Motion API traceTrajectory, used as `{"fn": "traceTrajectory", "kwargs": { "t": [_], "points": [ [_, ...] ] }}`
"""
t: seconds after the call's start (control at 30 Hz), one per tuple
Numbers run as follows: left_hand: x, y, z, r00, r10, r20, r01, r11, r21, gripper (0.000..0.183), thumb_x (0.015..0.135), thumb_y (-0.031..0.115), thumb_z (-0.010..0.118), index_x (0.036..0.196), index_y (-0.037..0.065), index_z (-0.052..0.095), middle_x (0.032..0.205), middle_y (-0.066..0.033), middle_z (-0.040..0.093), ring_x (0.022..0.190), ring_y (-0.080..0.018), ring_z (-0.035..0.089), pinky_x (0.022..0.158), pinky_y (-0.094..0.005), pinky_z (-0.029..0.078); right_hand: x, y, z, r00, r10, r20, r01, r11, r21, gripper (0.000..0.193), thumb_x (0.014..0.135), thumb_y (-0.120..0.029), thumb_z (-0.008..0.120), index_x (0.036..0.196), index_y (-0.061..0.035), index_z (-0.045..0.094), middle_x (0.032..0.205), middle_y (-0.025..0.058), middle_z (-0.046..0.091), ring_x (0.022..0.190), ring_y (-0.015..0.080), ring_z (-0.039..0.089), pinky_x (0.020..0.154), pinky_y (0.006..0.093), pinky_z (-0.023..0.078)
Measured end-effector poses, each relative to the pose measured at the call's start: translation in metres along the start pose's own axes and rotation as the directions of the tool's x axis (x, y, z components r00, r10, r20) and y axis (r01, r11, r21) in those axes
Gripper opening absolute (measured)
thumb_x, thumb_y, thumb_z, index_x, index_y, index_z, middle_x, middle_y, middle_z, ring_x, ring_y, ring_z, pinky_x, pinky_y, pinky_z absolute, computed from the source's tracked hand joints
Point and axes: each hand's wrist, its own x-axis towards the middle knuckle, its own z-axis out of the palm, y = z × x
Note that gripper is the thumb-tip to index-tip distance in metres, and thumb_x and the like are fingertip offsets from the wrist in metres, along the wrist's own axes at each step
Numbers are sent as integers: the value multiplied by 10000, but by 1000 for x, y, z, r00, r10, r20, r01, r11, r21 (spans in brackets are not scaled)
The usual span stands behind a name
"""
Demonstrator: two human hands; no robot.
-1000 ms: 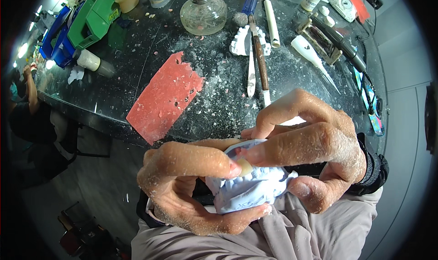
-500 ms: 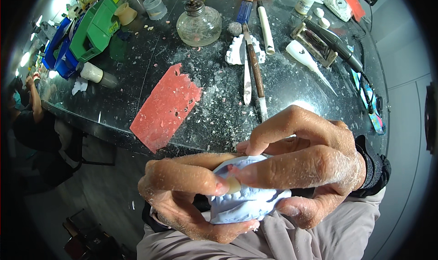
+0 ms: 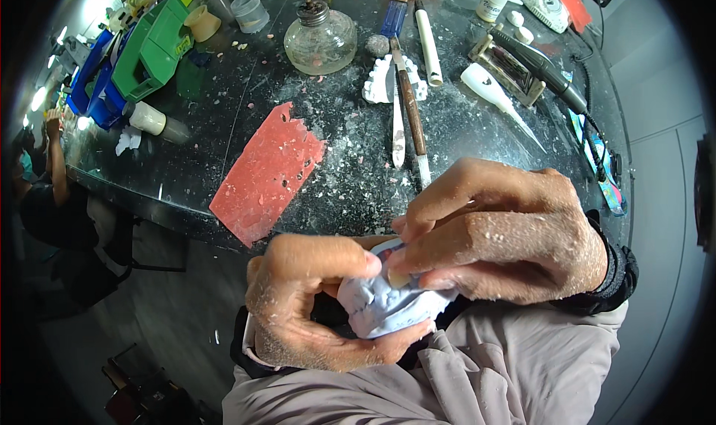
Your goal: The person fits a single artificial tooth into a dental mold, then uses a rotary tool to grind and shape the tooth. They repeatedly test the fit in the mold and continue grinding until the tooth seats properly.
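Observation:
Above my lap, my left hand is wrapped round a pale blue-white plaster dental model. One of its fingertips rests on the model's upper edge, beside a small patch of pinkish-red wax. A yellowish artificial tooth sits at the model's ridge, and my right hand pinches it between thumb and fingertips. Those fingers hide part of the tooth and the far side of the model. White dust coats both hands.
On the dark bench lie a torn red wax sheet, a wax knife, a pale slim tool and a white tooth-arch model. Behind stand a glass spirit burner and green bin. A handpiece lies right; another person sits far left.
My right thumb has left the model's lower right side and come up to the tooth. My left fingertip has shifted up off the tooth, and the model has tilted and risen slightly.

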Motion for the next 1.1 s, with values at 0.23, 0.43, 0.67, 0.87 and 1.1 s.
{"fn": "traceTrajectory", "kwargs": {
  "t": [0.23, 0.43, 0.67, 0.87, 1.1],
  "points": [
    [19, -3, 8, 992, 47, -114, -37, 996, 84, 714, 661, 58, 842, 1148, -31, 328, 953, -178, 622, 808, -187, 692, 654, -269, 557, -2, 2, -10, 980, -39, 196, 89, 963, -253, 192, 745, -78, 736, 928, -39, 693, 909, 89, 648, 647, 189, 665, 487, 277, 536],
    [20, -1, 2, 957, 7, -290, 51, 981, 190, 723, 665, 10, 804, 1245, -34, 375, 1152, -185, 601, 983, -268, 664, 837, -328, 522, 3, 11, -5, 996, -20, -90, 1, 978, -207, 215, 728, 10, 728, 927, -31, 658, 890, 98, 625, 747, 227, 651, 589, 319, 541],
    [31, -26, -38, 915, 157, -372, 187, 650, 736, 520, 683, -16, 754, 1178, 31, 605, 1209, -146, 616, 1158, -296, 565, 912, -348, 489, 3, 13, -5, 990, 5, -142, -33, 981, -191, 132, 828, -20, 678, 954, 0, 644, 910, 115, 607, 707, 166, 635, 532, 270, 550],
    [29, -13, -31, 945, 231, -232, 122, 410, 904, 514, 646, 72, 798, 1135, 23, 648, 1197, -155, 630, 1168, -325, 563, 964, -471, 441, 4, 10, -8, 990, 25, -136, -58, 968, -244, 103, 853, -33, 652, 954, -12, 649, 914, 103, 594, 623, 136, 618, 467, 244, 514],
    [36, 12, 7, 882, 266, -388, -159, 945, 286, 299, 673, -65, 786, 959, -26, 706, 869, -159, 698, 791, -207, 689, 666, -269, 558, 1, 2, -2, 995, -16, -102, -13, 961, -278, 113, 841, -71, 682, 944, -34, 654, 903, 82, 593, 573, 111, 588, 465, 240, 492]
  ]
}}
